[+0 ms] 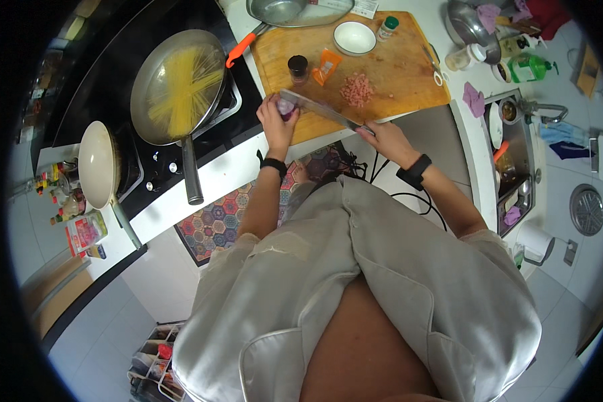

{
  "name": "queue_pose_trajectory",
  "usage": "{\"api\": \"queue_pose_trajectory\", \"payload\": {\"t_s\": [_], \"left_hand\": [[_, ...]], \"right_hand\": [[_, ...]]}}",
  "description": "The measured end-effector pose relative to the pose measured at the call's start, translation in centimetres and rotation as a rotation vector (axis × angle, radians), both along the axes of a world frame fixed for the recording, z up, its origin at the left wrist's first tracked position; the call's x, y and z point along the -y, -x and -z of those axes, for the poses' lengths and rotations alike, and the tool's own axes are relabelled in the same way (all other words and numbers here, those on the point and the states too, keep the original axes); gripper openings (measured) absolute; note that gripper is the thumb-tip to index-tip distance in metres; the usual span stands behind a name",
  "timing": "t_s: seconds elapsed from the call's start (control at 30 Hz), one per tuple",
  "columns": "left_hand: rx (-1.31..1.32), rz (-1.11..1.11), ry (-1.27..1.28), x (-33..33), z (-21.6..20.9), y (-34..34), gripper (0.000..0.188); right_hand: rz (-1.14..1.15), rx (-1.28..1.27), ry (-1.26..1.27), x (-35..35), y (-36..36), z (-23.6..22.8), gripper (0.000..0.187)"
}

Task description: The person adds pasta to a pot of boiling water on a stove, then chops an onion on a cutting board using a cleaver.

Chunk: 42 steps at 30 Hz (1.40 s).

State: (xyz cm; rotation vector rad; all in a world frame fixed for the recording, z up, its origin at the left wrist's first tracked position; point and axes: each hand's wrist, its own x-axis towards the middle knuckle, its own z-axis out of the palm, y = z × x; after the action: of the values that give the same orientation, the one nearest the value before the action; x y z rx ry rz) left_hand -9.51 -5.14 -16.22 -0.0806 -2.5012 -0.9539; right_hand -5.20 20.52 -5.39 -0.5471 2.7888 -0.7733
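My left hand (276, 126) is closed around a peeled purple onion (286, 109) at the left front corner of the wooden cutting board (409, 60). In my right hand (388, 142) is the handle of a broad kitchen knife (321, 109). Its blade points left, with the tip end at the onion; whether it has cut in is too small to tell. A pile of diced pink meat (357, 90) lies on the board beyond the blade. Near the onion stand a dark-capped spice jar (298, 68) and an orange packet (327, 66).
A pan (141, 100) of dry spaghetti sits on the hob, its handle jutting over the counter edge. A white pan (97, 164) stands nearer left. The board also bears a white bowl (355, 38), a green-capped jar (387, 28) and scissors (437, 72). The sink (530, 161) is at right.
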Motion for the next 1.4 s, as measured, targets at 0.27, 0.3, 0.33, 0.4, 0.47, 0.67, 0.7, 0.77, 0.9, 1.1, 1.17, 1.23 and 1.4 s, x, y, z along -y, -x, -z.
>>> {"api": "queue_pose_trajectory", "payload": {"t_s": [0.27, 0.3, 0.33, 0.4, 0.47, 0.67, 0.7, 0.77, 0.9, 1.1, 1.17, 1.23, 1.4], "left_hand": [[-0.158, 0.061, -0.110, -0.8, -4.8, 0.2, 0.041], [-0.144, 0.115, -0.113, -1.5, -5.4, -0.2, 0.034], [-0.092, 0.198, -0.104, -2.3, -5.4, -0.3, 0.032], [0.023, 0.384, -0.015, -3.7, -4.4, 0.1, 0.040], [0.059, 0.409, 0.017, -5.9, -3.7, 1.1, 0.043], [0.068, 0.588, 0.382, -8.4, -2.6, 4.0, 0.052], [0.218, 0.579, 0.307, -8.5, -2.4, 4.4, 0.052], [0.367, 0.573, 0.232, -8.2, -2.8, 4.3, 0.053], [0.516, 0.377, -0.073, -6.5, -2.9, 1.9, 0.053], [0.143, 0.220, 0.113, -5.5, -1.7, -0.4, 0.040], [0.240, 0.244, 0.073, -5.0, -2.0, -1.0, 0.025], [0.160, 0.275, 0.049, -4.8, -0.6, -1.1, 0.020], [0.049, 0.298, -0.020, -5.9, -1.3, -1.0, 0.013]], "right_hand": [[0.201, 0.147, 0.336, -1.8, 1.3, -0.9, 0.034], [0.252, 0.230, 0.395, -2.2, 1.3, -1.2, 0.034], [0.258, 0.230, 0.398, -2.6, 1.2, -1.4, 0.034], [0.362, 0.301, 0.531, -3.3, 0.6, -1.8, 0.035], [0.383, 0.285, 0.581, -4.0, -0.1, -2.2, 0.036], [0.579, 0.236, 0.634, -6.0, -2.6, -3.5, 0.037], [0.582, 0.234, 0.634, -6.3, -3.0, -3.5, 0.037], [0.592, 0.210, 0.531, -6.8, -3.8, -3.2, 0.037], [0.574, 0.212, 0.378, -6.9, -4.7, -2.2, 0.036], [0.302, 0.051, -0.143, -4.0, -3.9, -2.3, 0.037], [0.260, 0.067, -0.170, -3.4, -3.5, -1.6, 0.037], [0.215, 0.082, -0.195, -2.7, -3.4, -1.3, 0.038], [0.149, -0.005, -0.270, -2.0, -3.0, -1.3, 0.039]]}}
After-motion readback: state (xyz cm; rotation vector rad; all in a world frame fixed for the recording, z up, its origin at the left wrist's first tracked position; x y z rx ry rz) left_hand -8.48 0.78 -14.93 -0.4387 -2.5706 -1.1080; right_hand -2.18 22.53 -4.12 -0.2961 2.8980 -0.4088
